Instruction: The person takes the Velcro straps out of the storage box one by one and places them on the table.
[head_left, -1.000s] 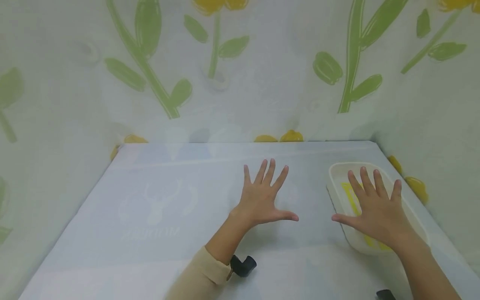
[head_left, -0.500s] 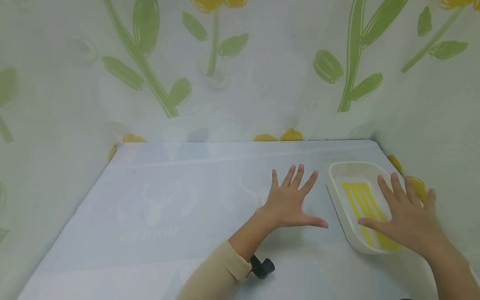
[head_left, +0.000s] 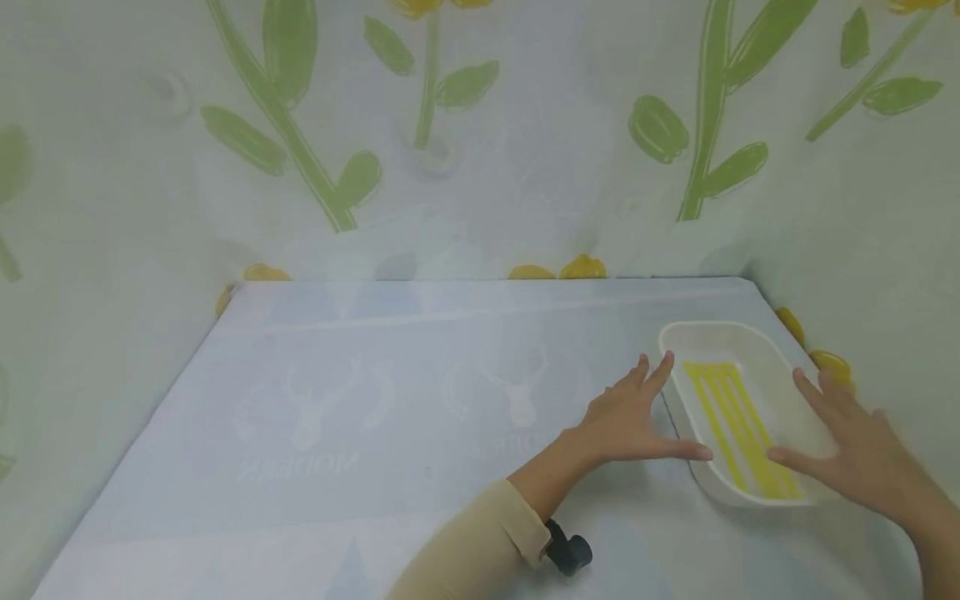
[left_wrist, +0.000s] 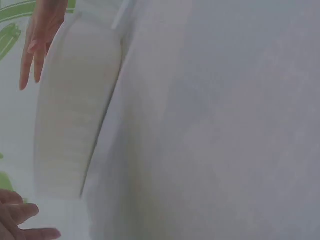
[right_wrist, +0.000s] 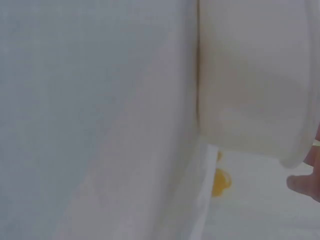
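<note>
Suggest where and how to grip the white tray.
Likely by the rim along both long sides, left hand from the left, right hand from the right: the white tray is oblong, open-topped and upright on the table.

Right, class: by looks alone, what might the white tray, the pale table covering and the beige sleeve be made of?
White tray: probably plastic, smooth and satin, with rounded, seemingly moulded corners.
Pale table covering: cloth or vinyl, unclear which; looks matt, faintly printed with deer.
Beige sleeve: likely fabric, matt, its cuff softly folded.
</note>
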